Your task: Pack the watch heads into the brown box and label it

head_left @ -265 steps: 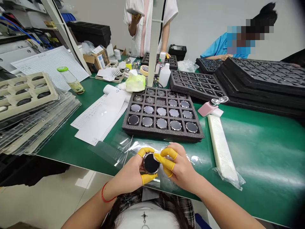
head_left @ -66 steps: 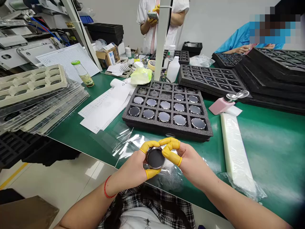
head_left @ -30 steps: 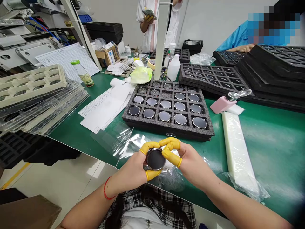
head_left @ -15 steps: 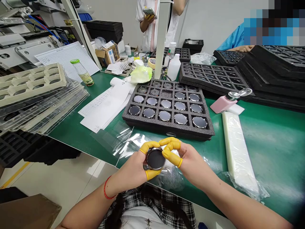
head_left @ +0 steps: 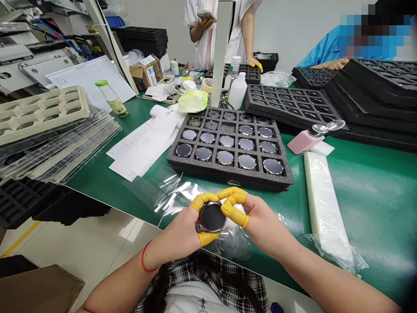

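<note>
A round watch body (head_left: 213, 217) with a dark face and metal rim is held over the table's front edge. My left hand (head_left: 192, 224) wraps round its left side, with yellow finger cots on the fingertips above and below it. My right hand (head_left: 246, 213), also in yellow cots, has its fingers bent and pressed together at the watch's upper right rim. Just beyond them lies a black foam tray (head_left: 232, 178) with round watch pieces in most pockets. Clear plastic film (head_left: 169, 191) is beside my left hand on the green table.
Papers (head_left: 143, 143), a glass bottle (head_left: 111, 99) and stacked plastic trays (head_left: 58, 130) are at the left. A pink pump bottle (head_left: 305, 140) and a white wrapped block (head_left: 327, 208) stand right. A person with a phone (head_left: 206, 15) and another in blue are behind.
The standing person's arm has come down, and that hand rests at the far tray. The person in blue has shifted slightly. My hands and the watch have barely moved.
</note>
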Available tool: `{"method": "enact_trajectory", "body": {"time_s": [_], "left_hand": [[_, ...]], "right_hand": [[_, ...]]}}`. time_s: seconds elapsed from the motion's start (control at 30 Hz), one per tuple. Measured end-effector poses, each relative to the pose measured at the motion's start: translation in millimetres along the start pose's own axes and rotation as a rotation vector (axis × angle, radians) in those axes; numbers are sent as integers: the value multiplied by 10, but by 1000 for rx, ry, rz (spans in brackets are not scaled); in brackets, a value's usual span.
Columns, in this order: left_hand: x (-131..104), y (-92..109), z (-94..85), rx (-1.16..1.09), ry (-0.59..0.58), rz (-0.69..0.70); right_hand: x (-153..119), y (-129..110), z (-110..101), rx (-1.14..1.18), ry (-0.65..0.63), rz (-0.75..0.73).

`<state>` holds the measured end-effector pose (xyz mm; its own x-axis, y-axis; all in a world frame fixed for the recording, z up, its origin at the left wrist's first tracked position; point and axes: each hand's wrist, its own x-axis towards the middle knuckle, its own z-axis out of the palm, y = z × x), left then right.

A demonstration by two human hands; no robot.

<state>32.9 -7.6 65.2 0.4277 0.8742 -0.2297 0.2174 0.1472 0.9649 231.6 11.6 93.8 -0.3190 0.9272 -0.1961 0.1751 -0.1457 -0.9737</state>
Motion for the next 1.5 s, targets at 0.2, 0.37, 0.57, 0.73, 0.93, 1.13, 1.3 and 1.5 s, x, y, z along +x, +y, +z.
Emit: {"method": "enact_trajectory", "body": {"time_s": [0.2, 0.37, 0.57, 0.73, 0.93, 1.13, 1.3, 1.5], "left_hand": [[-7, 27, 4, 1, -13, -15], [-6, 45, 3, 7, -9, 6], [-11, 29, 2, 24, 2, 2], [-10, 6, 0, 24, -4, -35], [-13, -15, -8, 33, -5, -24], [-2, -21, -15, 42, -12, -3], [-6, -33, -13, 42, -15, -17], [-12, -27, -16, 60, -10, -22]], "right_hand": [[-7, 1, -2, -16, -5, -6], [-7, 10, -10, -11, -3, -10], [-11, 6, -3, -11, -1, -14], [-13, -1, -1, -6, 2, -7], [-12, -5, -1, -7, 1, 8], [-18, -5, -10, 27, -22, -1], [-25, -19, -10, 32, -19, 20], [-28, -37, -7, 32, -22, 34]]}}
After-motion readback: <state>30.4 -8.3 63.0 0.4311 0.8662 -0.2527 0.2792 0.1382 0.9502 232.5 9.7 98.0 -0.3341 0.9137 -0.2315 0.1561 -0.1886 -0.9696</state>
